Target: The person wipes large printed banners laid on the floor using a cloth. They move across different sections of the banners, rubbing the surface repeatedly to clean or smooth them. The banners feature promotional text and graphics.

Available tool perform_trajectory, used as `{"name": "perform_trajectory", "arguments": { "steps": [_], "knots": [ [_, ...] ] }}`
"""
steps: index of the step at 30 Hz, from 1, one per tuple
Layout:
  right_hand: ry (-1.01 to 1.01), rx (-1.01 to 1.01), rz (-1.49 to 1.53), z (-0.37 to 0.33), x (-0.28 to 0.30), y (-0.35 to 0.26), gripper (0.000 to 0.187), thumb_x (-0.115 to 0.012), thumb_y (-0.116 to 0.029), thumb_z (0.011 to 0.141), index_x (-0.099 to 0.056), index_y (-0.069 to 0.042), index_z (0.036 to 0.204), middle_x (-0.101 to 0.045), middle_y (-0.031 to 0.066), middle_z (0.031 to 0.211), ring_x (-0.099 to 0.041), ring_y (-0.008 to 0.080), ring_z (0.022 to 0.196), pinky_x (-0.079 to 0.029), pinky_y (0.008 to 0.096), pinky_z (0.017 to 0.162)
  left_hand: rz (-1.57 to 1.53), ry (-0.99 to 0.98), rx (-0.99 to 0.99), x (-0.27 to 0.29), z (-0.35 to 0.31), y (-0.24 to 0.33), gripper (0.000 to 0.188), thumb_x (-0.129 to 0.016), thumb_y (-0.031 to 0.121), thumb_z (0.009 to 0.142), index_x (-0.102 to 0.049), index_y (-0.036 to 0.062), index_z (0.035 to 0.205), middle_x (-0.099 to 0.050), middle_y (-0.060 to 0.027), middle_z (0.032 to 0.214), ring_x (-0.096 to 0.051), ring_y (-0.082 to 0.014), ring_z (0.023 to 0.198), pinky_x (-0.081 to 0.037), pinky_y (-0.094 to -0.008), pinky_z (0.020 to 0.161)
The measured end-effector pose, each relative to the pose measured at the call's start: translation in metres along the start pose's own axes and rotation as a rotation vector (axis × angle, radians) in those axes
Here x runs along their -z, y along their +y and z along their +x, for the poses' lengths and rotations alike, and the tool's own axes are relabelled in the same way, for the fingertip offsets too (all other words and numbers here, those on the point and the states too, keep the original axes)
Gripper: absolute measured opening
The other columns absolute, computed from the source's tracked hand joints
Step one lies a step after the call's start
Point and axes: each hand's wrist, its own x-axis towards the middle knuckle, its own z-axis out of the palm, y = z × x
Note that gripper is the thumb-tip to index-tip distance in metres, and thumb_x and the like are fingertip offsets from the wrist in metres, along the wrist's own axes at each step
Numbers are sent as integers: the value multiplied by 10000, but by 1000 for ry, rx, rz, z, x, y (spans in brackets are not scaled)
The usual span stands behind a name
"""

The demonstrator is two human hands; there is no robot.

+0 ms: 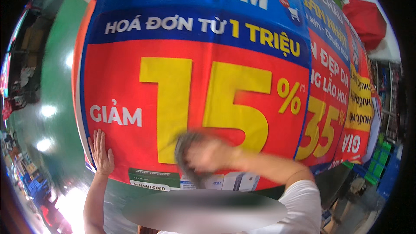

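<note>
A large glossy printed banner point(117, 69), red with blue bands and big yellow and white lettering, fills the middle of the head view. My left hand point(102, 154) lies flat on its lower left edge, fingers stretched out and pointing away from me. A dark grey cloth point(183, 154) is in my right hand point(212, 152), pressed against the lower middle of the banner. Motion smears both the cloth and that hand, so the exact grip of the fingers is unclear. Small product pictures run along the banner's near edge.
More printed banners point(323, 125) lie along the right side, overlapping. Beyond them is a red covering point(366, 24), with green crates point(378, 160) at the lower right. Green floor point(60, 82) stretches along the left, and assorted goods point(32, 182) stand at the far left.
</note>
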Motion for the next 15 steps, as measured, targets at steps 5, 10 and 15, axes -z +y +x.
{"name": "perform_trajectory", "arguments": {
  "steps": [5, 10, 15],
  "knots": [
    [456, -1099, -769, -139, 159, 207, 498, -564, -461, 878, -552, -229, 1318, -438, 16, 1467, -314, 314, 1399, -197, 667, 1094, 31, 34, -23, -5, 0, -3, 593, -404, 205, 916, -297, 6, 1464, -308, -168, 1525, -238, -357, 1434, -99, -531, 1169],
    [501, -922, -1010, -67, 92, 144, 466, -536, -476, 890, -607, -139, 1203, -505, 107, 1369, -371, 390, 1331, -278, 668, 1030, 45, 54, -30, -6, -2, 0, 595, -408, 164, 914, -282, 30, 1479, -289, -149, 1538, -213, -318, 1449, -86, -514, 1173],
    [180, -232, -145, 55, -70, -71, 484, -540, -415, 869, -565, -216, 1309, -511, -1, 1399, -378, 260, 1364, -210, 592, 1129, 65, 76, -60, -6, -1, 2, 577, -381, 171, 938, -271, 61, 1494, -282, -116, 1549, -202, -289, 1456, -73, -499, 1177]
  ]
}}
